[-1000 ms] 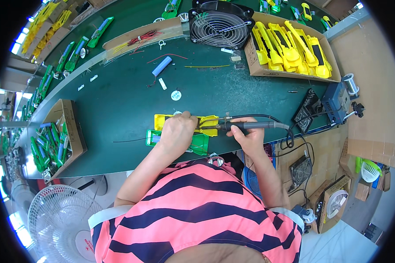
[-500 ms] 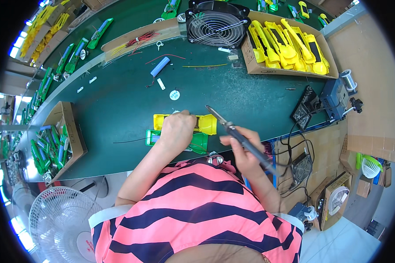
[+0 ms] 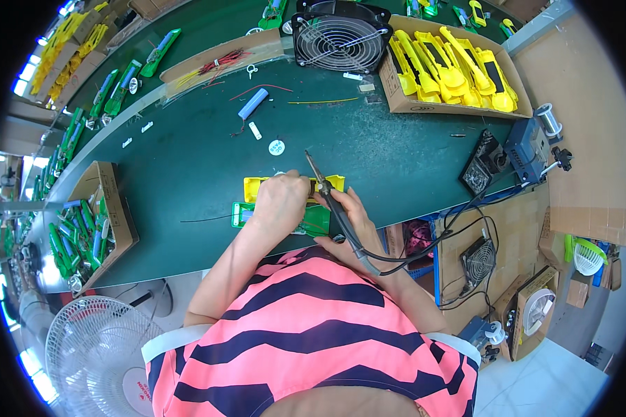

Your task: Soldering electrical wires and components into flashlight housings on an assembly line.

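Note:
My left hand (image 3: 283,197), closed with its fingertips hidden, rests over a yellow plastic housing (image 3: 256,189) lying crosswise near the table's front edge. What its fingers pinch is out of sight. Just nearer to me, partly under that hand, lies a green plastic housing (image 3: 318,221) with wires in it. My right hand (image 3: 358,214) is closed around the dark handle of a soldering iron (image 3: 335,206). The iron's metal tip points away from me, above the table beyond the yellow housing. Its cable runs off to the right.
A blue cylindrical cell (image 3: 253,103), a round white sticker (image 3: 277,147) and loose wires lie farther back. A carton of yellow housings (image 3: 416,106) and a black fan (image 3: 341,43) stand behind. To the right is a soldering station (image 3: 528,149); to the left, a carton of green parts (image 3: 122,208).
My right hand has brought the soldering iron leftward, close to my left hand and the yellow housing. My left hand has stayed almost in place.

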### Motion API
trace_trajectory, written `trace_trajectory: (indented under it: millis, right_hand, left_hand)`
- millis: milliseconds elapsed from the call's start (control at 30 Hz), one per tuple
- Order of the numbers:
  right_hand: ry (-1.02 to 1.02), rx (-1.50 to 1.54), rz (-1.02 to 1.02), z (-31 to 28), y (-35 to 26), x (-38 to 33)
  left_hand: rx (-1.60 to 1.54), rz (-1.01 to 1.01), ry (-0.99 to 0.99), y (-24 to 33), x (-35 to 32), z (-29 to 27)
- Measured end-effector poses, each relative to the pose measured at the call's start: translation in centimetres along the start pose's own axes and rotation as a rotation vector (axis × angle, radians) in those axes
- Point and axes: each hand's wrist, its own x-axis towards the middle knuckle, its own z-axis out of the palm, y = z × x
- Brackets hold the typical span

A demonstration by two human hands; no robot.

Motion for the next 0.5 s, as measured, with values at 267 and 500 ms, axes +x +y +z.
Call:
trace_trajectory:
  millis: [267, 500]
  right_hand:
    - [-0.028, -0.025, -0.024, -0.1, 0.3, 0.7]
    - [-0.027, -0.174, -0.219, -2.6, 1.6, 3.8]
  left_hand:
    - [-0.036, -0.02, -0.02, -0.3, -0.3, -0.5]
    - [-0.414, -0.126, 0.362, -1.0, -2.4, -1.8]
